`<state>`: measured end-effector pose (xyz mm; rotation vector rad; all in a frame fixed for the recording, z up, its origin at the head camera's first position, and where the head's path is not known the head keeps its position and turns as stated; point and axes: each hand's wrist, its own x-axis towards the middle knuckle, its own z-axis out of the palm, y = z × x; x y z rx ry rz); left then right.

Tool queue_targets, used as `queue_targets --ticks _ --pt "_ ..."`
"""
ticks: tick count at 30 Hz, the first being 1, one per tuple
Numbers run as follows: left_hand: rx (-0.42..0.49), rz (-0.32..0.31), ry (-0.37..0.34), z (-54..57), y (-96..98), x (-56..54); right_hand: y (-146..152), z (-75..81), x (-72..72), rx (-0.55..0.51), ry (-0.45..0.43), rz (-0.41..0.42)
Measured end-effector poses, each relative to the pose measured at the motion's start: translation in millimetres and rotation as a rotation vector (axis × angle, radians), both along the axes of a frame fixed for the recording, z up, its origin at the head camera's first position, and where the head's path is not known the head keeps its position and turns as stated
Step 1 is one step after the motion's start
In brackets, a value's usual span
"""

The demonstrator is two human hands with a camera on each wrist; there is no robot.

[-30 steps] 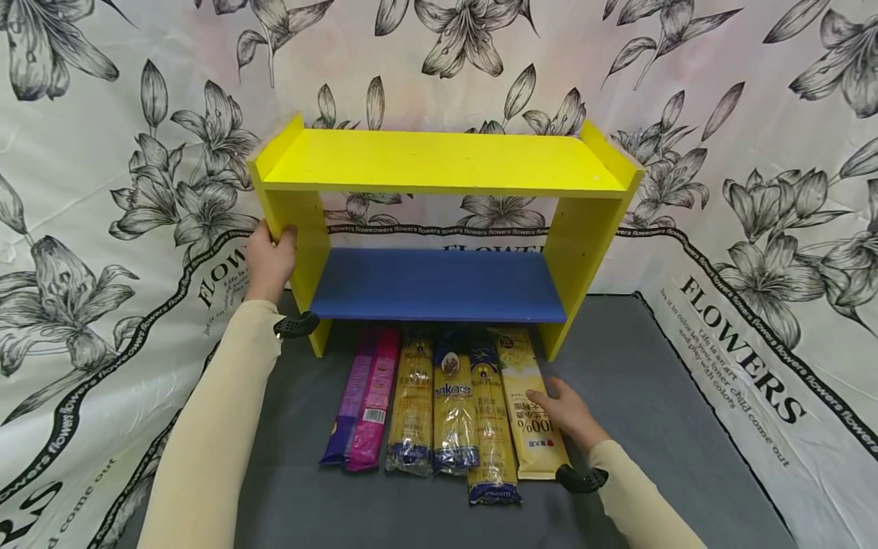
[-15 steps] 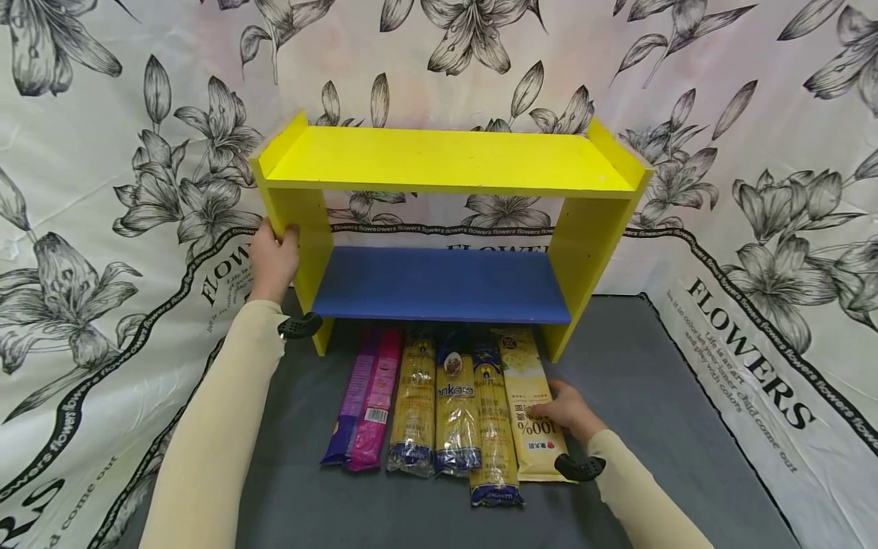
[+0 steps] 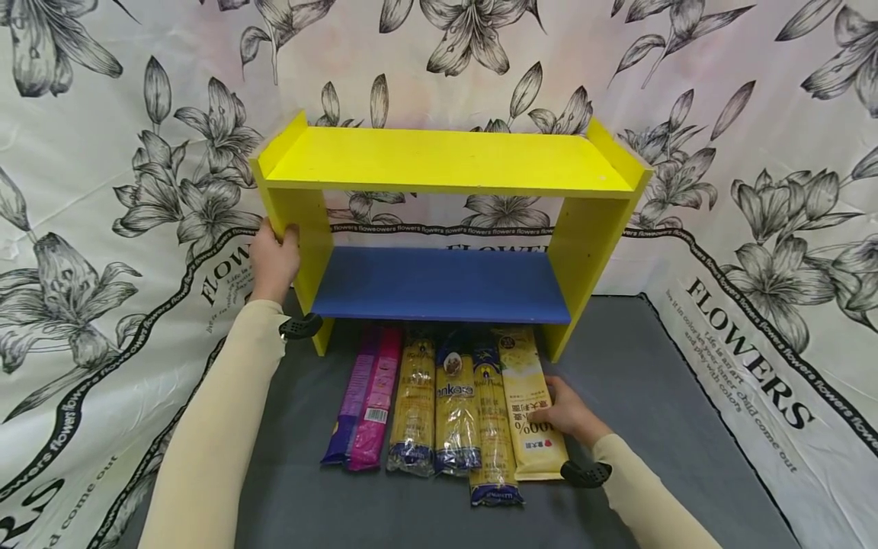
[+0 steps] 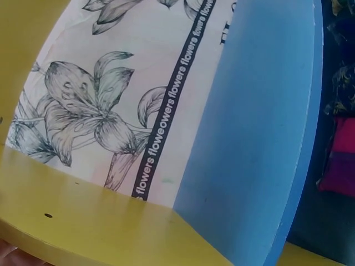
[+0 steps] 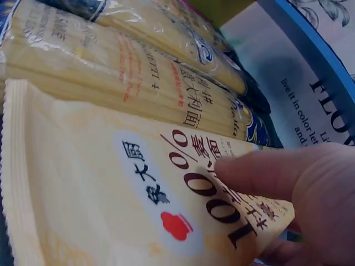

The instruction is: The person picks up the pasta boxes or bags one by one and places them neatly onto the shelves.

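Note:
My left hand (image 3: 271, 263) grips the left side panel of a yellow shelf unit (image 3: 453, 162) that has a blue lower board (image 3: 442, 284). In the left wrist view, only a bit of that hand shows behind the panel (image 4: 66, 221). My right hand (image 3: 569, 412) pinches the right edge of a cream pasta packet (image 3: 538, 457). In the right wrist view, the thumb (image 5: 249, 172) lies across the packet's printed front and the other fingers go under its edge. To its left lies a clear-wrapped spaghetti packet (image 3: 495, 450), partly over its neighbour's side.
Two more spaghetti packets (image 3: 413, 404) (image 3: 456, 427) and a pink and purple packet (image 3: 370, 415) lie in the same row, their far ends under the blue board. A grey tabletop (image 3: 384, 515) carries everything. Flower-printed cloth (image 3: 700, 191) hangs behind and at both sides.
My right hand has moved slightly in onto the cream packet, whose right edge now looks raised and tilted. The left hand stays on the shelf panel.

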<state>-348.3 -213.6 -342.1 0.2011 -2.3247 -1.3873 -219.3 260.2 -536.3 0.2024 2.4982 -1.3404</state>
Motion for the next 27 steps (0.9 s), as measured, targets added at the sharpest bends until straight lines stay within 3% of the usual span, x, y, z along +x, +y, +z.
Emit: queue_targets --ticks 6,14,22,27 --pt "-0.02 0.015 0.02 -2.0 0.0 -1.5 1.7 0.4 2.5 -0.086 -0.007 0.071" --pt "-0.043 0.015 0.032 -2.9 0.7 -0.5 5.5 -2.5 8.0 -0.15 0.018 0.097" --pt "-0.049 0.004 0.037 -4.0 0.6 0.1 12.3 -0.5 25.1 -0.219 -0.021 0.15" --pt "-0.047 0.008 0.033 -2.9 -0.6 0.1 13.3 1.7 37.5 -0.309 -0.038 0.135"
